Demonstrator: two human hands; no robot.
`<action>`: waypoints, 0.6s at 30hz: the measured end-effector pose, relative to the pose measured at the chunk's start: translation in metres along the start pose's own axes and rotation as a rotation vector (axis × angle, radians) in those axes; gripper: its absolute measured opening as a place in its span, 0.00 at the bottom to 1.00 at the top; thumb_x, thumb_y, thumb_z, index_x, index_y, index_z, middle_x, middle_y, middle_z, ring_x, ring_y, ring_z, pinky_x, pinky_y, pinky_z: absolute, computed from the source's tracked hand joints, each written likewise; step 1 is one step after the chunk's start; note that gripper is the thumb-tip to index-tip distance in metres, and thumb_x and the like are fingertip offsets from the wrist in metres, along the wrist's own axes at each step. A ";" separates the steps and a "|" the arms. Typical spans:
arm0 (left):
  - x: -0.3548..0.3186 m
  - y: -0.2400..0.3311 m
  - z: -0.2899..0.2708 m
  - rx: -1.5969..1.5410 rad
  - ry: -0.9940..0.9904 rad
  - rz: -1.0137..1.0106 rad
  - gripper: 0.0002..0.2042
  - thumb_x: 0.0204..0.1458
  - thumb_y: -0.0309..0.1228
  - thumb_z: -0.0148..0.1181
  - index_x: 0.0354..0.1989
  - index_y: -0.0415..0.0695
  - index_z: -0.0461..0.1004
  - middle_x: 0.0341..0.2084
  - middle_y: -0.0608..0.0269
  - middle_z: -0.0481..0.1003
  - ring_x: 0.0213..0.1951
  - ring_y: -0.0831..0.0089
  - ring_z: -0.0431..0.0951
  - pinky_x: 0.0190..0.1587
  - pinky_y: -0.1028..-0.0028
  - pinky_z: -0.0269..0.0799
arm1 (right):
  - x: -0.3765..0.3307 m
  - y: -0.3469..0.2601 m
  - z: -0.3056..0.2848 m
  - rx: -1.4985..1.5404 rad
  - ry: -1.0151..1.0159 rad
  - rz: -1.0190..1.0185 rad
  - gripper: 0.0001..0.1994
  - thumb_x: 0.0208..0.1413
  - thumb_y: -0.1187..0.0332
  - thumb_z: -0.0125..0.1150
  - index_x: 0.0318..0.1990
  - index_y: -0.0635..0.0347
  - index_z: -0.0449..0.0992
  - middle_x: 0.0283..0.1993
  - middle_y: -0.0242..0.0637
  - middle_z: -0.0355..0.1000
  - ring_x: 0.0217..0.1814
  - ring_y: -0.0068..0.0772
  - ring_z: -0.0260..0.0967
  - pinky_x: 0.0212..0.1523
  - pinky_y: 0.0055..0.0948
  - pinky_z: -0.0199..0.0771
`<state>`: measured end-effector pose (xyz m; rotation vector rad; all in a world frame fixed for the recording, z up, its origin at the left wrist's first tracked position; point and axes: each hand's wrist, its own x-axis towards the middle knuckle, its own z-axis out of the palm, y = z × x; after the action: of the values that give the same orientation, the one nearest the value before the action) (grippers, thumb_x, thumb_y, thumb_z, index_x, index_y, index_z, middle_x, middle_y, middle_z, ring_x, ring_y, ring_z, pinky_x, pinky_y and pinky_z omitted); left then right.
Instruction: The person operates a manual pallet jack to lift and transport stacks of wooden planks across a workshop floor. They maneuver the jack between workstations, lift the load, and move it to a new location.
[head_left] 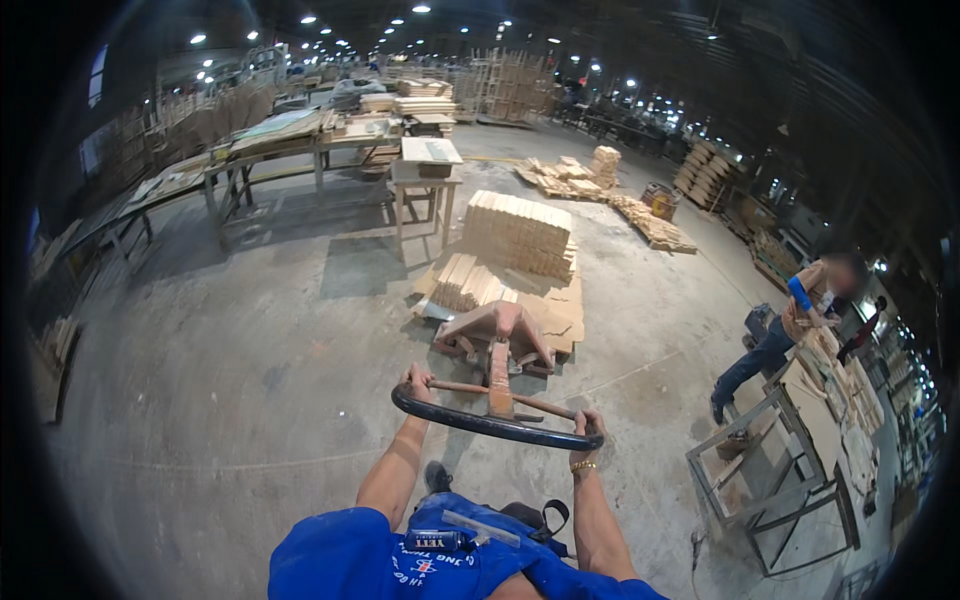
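Both my hands grip the handle of a pallet jack [500, 365], a worn reddish-orange one with a dark curved bar [490, 425] at the near side. My left hand [416, 384] is closed round the left end of the handle. Round its right end my right hand [590, 424] is closed, a gold-coloured band on the wrist. Just beyond the jack's body sits a load of stacked wooden pieces [520, 232] on cardboard [562, 312], with a lower pile of wood strips [467, 284] nearer me. The jack's forks are hidden beneath the load.
A small table [428, 183] stands just left beyond the load, beside long workbenches [270, 140]. Low wood stacks [570, 178] lie farther right, near a drum-like container [658, 200]. At right, a person [800, 310] works at a metal-framed table [800, 410]. Concrete floor [240, 370] surrounds me.
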<state>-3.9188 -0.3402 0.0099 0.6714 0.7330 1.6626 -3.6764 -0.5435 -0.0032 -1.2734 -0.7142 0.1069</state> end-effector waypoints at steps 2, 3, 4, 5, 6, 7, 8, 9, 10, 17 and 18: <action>-0.017 0.007 -0.003 0.012 0.017 -0.007 0.16 0.55 0.35 0.48 0.16 0.45 0.58 0.11 0.67 0.59 0.18 0.77 0.63 0.30 0.72 0.68 | -0.005 -0.007 -0.012 0.023 -0.020 0.038 0.01 0.49 0.75 0.54 0.28 0.61 0.70 0.24 0.26 0.63 0.28 0.16 0.59 0.30 0.17 0.60; -0.030 0.008 -0.004 0.015 0.026 -0.014 0.16 0.55 0.35 0.47 0.16 0.45 0.58 0.11 0.67 0.59 0.18 0.77 0.63 0.30 0.72 0.69 | -0.002 -0.008 -0.017 0.052 0.039 -0.072 0.02 0.49 0.74 0.55 0.27 0.61 0.70 0.21 0.25 0.61 0.22 0.15 0.57 0.24 0.17 0.58; -0.044 0.007 -0.002 -0.020 0.026 0.005 0.16 0.55 0.34 0.47 0.16 0.45 0.58 0.11 0.67 0.59 0.18 0.76 0.63 0.30 0.71 0.69 | 0.000 -0.011 -0.030 0.000 0.013 -0.083 0.03 0.49 0.73 0.55 0.27 0.61 0.70 0.20 0.25 0.61 0.21 0.15 0.56 0.22 0.17 0.56; -0.056 0.005 0.001 -0.054 0.023 0.026 0.16 0.55 0.34 0.47 0.16 0.45 0.58 0.12 0.67 0.59 0.18 0.76 0.63 0.31 0.71 0.69 | 0.004 -0.014 -0.046 -0.049 -0.014 -0.094 0.03 0.49 0.73 0.55 0.27 0.61 0.70 0.20 0.25 0.60 0.19 0.15 0.55 0.21 0.17 0.55; -0.075 0.003 -0.004 -0.070 0.028 0.036 0.15 0.55 0.34 0.47 0.16 0.45 0.58 0.12 0.67 0.59 0.18 0.76 0.63 0.31 0.71 0.69 | -0.001 -0.015 -0.063 -0.106 -0.041 -0.085 0.03 0.49 0.72 0.55 0.28 0.61 0.70 0.19 0.25 0.60 0.18 0.14 0.54 0.19 0.17 0.54; -0.092 0.003 -0.003 -0.059 0.008 0.011 0.15 0.55 0.32 0.47 0.16 0.44 0.58 0.13 0.67 0.59 0.19 0.75 0.63 0.32 0.71 0.68 | -0.003 -0.016 -0.079 -0.131 -0.032 -0.136 0.04 0.50 0.71 0.55 0.28 0.61 0.70 0.19 0.25 0.60 0.17 0.14 0.53 0.17 0.17 0.53; -0.104 0.003 0.000 -0.068 -0.002 0.015 0.15 0.55 0.32 0.46 0.16 0.44 0.58 0.13 0.67 0.59 0.20 0.75 0.63 0.33 0.71 0.68 | -0.004 -0.017 -0.093 -0.124 -0.037 -0.114 0.04 0.50 0.71 0.55 0.28 0.61 0.70 0.18 0.25 0.60 0.17 0.14 0.53 0.18 0.16 0.53; -0.111 0.008 0.002 -0.062 -0.011 0.011 0.15 0.55 0.32 0.46 0.16 0.44 0.58 0.14 0.67 0.60 0.20 0.75 0.63 0.34 0.71 0.68 | -0.008 -0.022 -0.100 -0.119 -0.037 -0.078 0.04 0.50 0.70 0.55 0.28 0.61 0.70 0.18 0.25 0.60 0.17 0.13 0.53 0.18 0.16 0.53; -0.110 0.017 0.006 -0.059 -0.035 0.023 0.15 0.55 0.32 0.46 0.17 0.44 0.58 0.14 0.66 0.60 0.21 0.75 0.64 0.34 0.71 0.67 | -0.009 -0.029 -0.097 -0.097 -0.029 -0.053 0.04 0.50 0.70 0.55 0.29 0.61 0.69 0.18 0.24 0.59 0.17 0.13 0.53 0.18 0.16 0.53; -0.150 0.063 -0.018 -0.013 0.032 -0.041 0.14 0.55 0.31 0.46 0.18 0.43 0.58 0.14 0.66 0.59 0.21 0.76 0.62 0.35 0.71 0.66 | -0.046 -0.074 -0.117 -0.136 -0.031 0.056 0.05 0.49 0.71 0.57 0.28 0.61 0.69 0.19 0.24 0.61 0.19 0.12 0.54 0.19 0.14 0.53; -0.147 0.074 -0.020 0.011 0.027 -0.025 0.14 0.55 0.31 0.46 0.17 0.44 0.58 0.14 0.66 0.59 0.21 0.76 0.62 0.34 0.71 0.66 | -0.046 -0.089 -0.112 -0.135 -0.036 0.085 0.05 0.49 0.71 0.57 0.28 0.61 0.69 0.19 0.24 0.61 0.19 0.12 0.54 0.19 0.14 0.53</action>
<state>-3.9512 -0.4983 0.0462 0.6469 0.7675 1.6483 -3.6786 -0.6861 0.0445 -1.4347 -0.7073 0.1534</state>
